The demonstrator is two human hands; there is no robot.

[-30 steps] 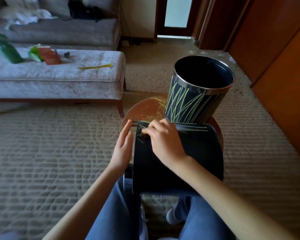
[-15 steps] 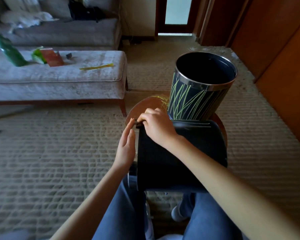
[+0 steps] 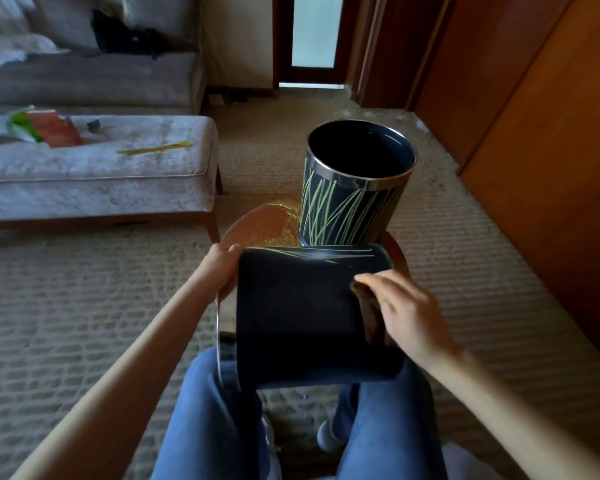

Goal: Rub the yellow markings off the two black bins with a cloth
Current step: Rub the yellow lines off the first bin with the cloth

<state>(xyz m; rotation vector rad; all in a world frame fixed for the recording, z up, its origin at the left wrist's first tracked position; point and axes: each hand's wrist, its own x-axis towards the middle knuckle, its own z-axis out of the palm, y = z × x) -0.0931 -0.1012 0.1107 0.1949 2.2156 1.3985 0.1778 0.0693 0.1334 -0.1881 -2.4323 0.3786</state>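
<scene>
A black bin point(image 3: 298, 317) lies on its side across my knees, with a few yellow lines left near its far edge. My left hand point(image 3: 222, 268) holds the bin's left side. My right hand point(image 3: 406, 313) presses a dark brownish cloth point(image 3: 368, 306) against the bin's right part, fingers curled round the cloth. A second black bin point(image 3: 354, 202) stands upright on the small round wooden table point(image 3: 260, 226) just beyond, its wall covered with yellow lines.
A grey upholstered bench point(image 3: 94, 174) with a yellow stick point(image 3: 153, 148), packets and papers stands at the left, a sofa behind it. Wooden panels point(image 3: 534, 150) run along the right. Carpet lies all round; a doorway is at the back.
My right hand with the cloth has slid from the bin's far left corner to its right side. The yellow lines at that corner are gone. My left hand has stayed on the bin's left side.
</scene>
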